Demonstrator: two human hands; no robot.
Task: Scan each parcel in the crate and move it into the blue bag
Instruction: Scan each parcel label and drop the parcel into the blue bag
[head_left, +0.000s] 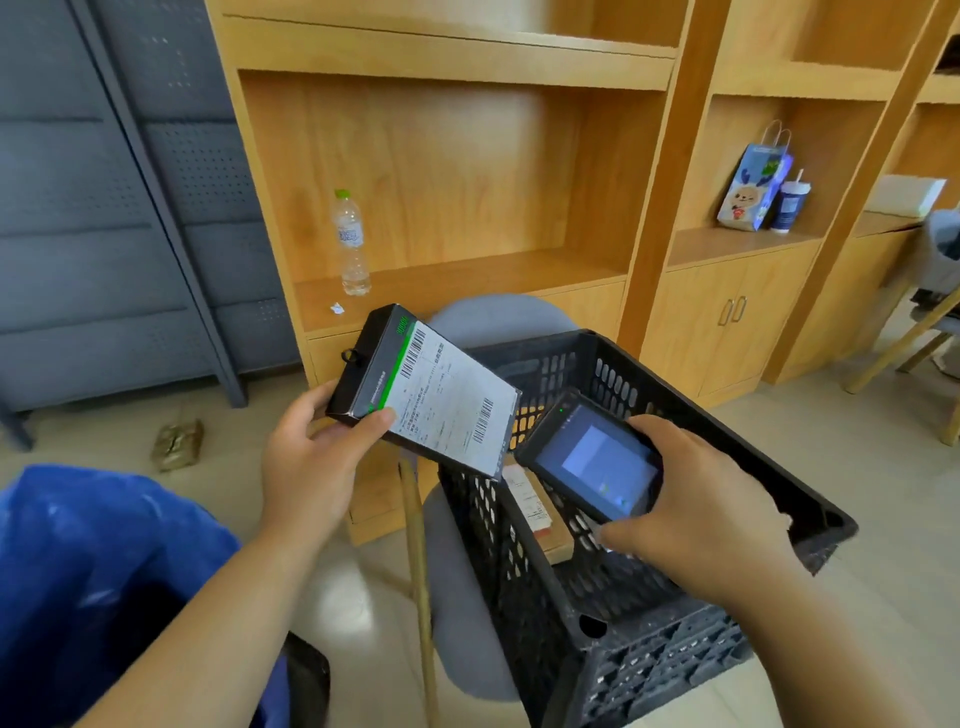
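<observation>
My left hand (311, 457) grips a flat black parcel (431, 384) with a green stripe and a white barcode label, held tilted above the left rim of the black crate (675, 410). My right hand (696, 509) holds a handheld scanner (592, 457) over the crate, its lit screen facing up and its top end close to the parcel's label. Inside the crate lies a brown parcel (535, 512) with a white label, partly hidden by the scanner. The blue bag (93, 571) stands open at the lower left.
The crate rests on a grey chair (467, 587) in front of wooden shelves (467, 280). A water bottle (352, 244) stands on the shelf. A small gold object (177, 444) lies on the floor at left. A paper gift bag (753, 187) and cup (790, 205) sit on the right shelf.
</observation>
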